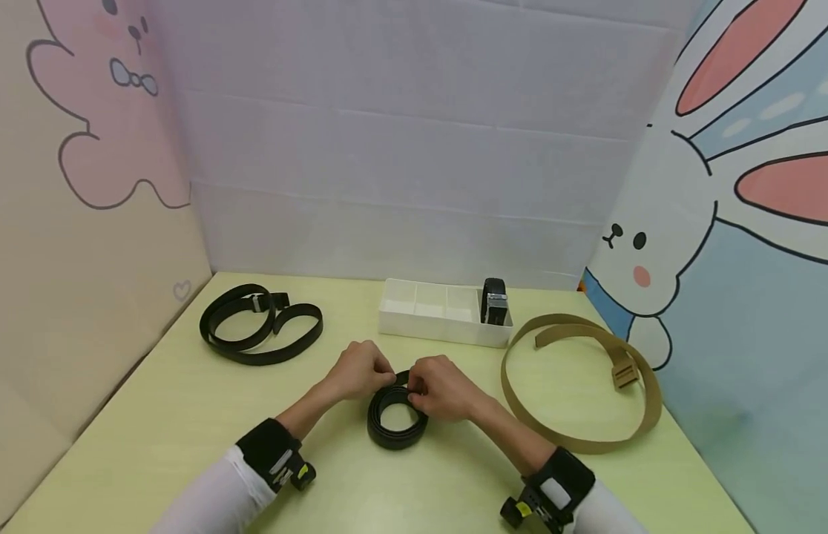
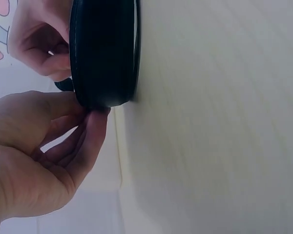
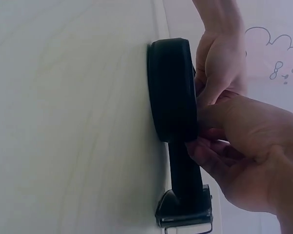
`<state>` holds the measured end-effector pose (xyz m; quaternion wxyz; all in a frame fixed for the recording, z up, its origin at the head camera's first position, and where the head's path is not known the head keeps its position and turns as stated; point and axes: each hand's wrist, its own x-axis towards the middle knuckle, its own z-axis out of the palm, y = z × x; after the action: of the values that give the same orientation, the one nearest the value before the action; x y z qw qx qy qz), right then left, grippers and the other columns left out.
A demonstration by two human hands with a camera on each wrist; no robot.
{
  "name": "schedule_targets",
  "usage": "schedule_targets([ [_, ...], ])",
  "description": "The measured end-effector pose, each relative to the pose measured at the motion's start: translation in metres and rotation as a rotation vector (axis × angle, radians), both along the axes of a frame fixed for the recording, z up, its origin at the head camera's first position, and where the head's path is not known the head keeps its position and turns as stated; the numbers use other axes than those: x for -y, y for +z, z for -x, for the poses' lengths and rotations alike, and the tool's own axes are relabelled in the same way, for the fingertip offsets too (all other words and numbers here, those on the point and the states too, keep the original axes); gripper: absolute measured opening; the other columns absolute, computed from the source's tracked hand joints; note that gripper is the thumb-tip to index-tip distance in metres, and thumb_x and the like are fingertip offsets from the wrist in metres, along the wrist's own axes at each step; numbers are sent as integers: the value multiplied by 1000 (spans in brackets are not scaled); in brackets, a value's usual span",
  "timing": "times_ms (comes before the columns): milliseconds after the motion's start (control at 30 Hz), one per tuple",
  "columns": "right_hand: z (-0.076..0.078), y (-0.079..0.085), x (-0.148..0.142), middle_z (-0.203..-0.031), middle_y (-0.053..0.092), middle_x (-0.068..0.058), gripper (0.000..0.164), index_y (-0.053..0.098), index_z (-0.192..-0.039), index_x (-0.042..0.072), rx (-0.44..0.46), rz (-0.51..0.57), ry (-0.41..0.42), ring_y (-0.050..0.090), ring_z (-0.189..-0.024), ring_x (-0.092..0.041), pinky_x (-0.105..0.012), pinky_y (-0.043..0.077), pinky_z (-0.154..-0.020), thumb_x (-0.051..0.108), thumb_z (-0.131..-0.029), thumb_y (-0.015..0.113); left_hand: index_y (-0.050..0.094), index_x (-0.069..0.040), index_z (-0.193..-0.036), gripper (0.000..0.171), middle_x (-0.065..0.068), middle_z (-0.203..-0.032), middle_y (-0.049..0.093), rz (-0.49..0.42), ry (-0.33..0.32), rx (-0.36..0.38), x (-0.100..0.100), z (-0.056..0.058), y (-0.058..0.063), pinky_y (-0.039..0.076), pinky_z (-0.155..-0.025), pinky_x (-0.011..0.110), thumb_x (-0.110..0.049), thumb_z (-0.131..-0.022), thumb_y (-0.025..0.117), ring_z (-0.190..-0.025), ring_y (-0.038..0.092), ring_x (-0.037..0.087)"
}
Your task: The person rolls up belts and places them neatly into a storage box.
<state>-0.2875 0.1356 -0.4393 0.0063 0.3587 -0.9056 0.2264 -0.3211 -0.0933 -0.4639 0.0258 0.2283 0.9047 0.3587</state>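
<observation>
A black belt [image 1: 397, 440] lies wound in a round coil in front of me, on edge on the table. At the coil's far left side, my left hand [image 1: 363, 369] pinches the belt; the left wrist view shows the thumb and fingertips at the band [image 2: 105, 53]. My right hand [image 1: 444, 387] grips the coil's far right side with bent fingers and covers part of it. From the coil [image 3: 173, 90], a strap runs to a metal buckle [image 3: 185, 212] in the right wrist view; the right hand hides that buckle in the head view.
Behind the hands stands a white divided box [image 1: 421, 324], with a rolled black belt [image 1: 494, 300] in its right compartment. A loosely looped black belt [image 1: 267, 358] lies at the left. To the right is a tan webbing belt [image 1: 567, 437]. Printed cloth walls border the table.
</observation>
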Motion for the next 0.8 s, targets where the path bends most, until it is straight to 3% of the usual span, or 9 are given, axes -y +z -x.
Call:
schedule_targets([
  [267, 5, -3, 8, -80, 73, 0, 11, 79, -86, 9, -23, 19, -48, 57, -72, -5, -24, 49, -69, 3, -94, 83, 92, -11, -90, 19, 1, -79, 84, 1, -79, 31, 7, 3, 4, 37, -59, 23, -19, -103, 81, -60, 53, 5],
  [433, 5, -2, 8, -82, 74, 0, 9, 79, -89, 9, -22, 9, -59, 59, -73, -6, -25, 50, -71, 5, -95, 84, 93, -18, -91, 11, -6, -83, 85, 49, -138, 21, 9, 1, 10, 48, -66, 24, -26, -97, 88, -70, 65, 1],
  [500, 5, -2, 8, -83, 75, 0, 9, 79, -89, 9, -13, -2, -59, 60, -73, -6, -25, 51, -71, 6, -96, 84, 93, -18, -92, 5, -8, -86, 86, 71, -141, 5, 8, 0, 9, 55, -71, 25, -23, -93, 92, -77, 72, 1],
  [633, 5, 0, 5, -86, 77, -2, 7, 81, -92, 9, 12, -17, -26, 63, -76, -6, -25, 53, -73, 6, -99, 82, 91, -17, -86, 3, -10, -78, 84, 90, -124, -50, 4, -2, 5, 54, -68, 25, -18, -89, 91, -70, 70, 2],
  [700, 5, 2, 0, -92, 79, -3, 2, 82, -99, 7, 37, -14, 5, 66, -80, -7, -24, 54, -75, 8, -101, 81, 90, -17, -83, 5, -10, -75, 82, 98, -115, -79, 2, -4, 5, 53, -67, 26, -15, -87, 90, -68, 68, 2],
  [800, 4, 6, -12, -101, 81, -4, 8, 82, -111, 6, 63, 14, 44, 71, -86, -7, -23, 57, -79, 11, -105, 79, 89, -18, -79, 8, -11, -70, 80, 111, -104, -110, 0, -6, 4, 50, -66, 27, -14, -86, 89, -66, 65, 3],
])
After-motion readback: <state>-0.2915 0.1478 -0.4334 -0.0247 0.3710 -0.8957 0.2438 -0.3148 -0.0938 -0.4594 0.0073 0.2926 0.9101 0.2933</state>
